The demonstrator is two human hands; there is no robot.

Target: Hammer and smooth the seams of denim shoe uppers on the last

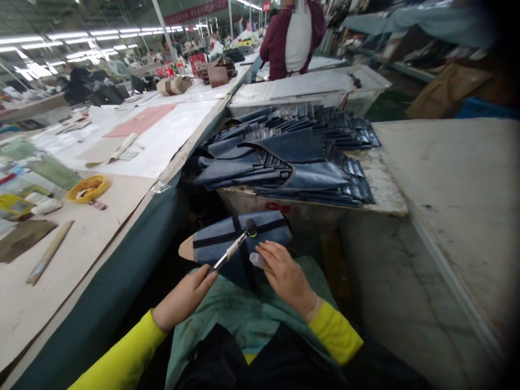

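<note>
A blue leather piece with crossed black strips and a pale tan tip lies over my lap. My left hand is wrapped round the handle end of a hammer. Its dark round head is over the blue piece, near the crossing of the strips; whether it touches the leather I cannot tell. My right hand is at the right part of the piece, fingers bent together around a small whitish translucent object, whose kind I cannot make out. A green apron covers my lap under the piece.
Ahead, stacked dark blue leather pieces fill the top of a white bin. The long worktable at left bears a yellow dish and a wooden-handled tool. A pale board stands right. A person is beyond.
</note>
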